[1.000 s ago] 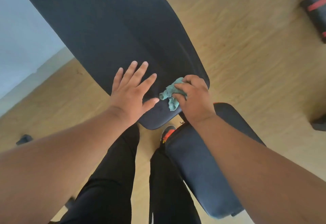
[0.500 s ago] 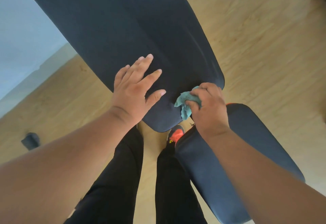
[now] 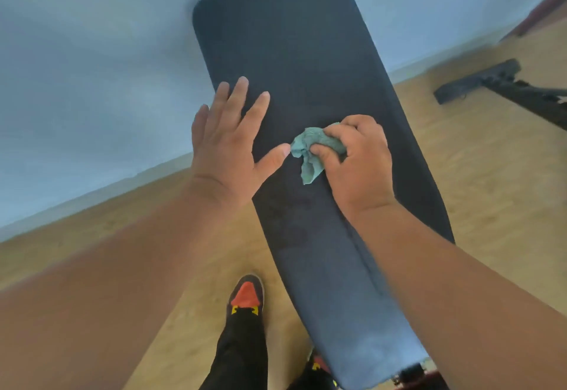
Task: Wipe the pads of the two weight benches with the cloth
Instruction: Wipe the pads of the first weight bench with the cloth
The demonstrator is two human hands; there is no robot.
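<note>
A long dark bench pad (image 3: 294, 61) is seen running from the upper centre of the frame down to the lower right. At its middle, a crumpled teal cloth (image 3: 310, 151) is gripped by the curled fingers of the right hand (image 3: 357, 165) and held against the pad surface. The left hand (image 3: 228, 147) is laid flat on the pad's left edge, fingers straight and spread wide, its thumb tip just beside the cloth. A black shoe with an orange toe (image 3: 245, 296) is seen on the wooden floor (image 3: 491, 174) at lower centre. A dark metal frame part (image 3: 478, 84) lies at the right edge.
</note>
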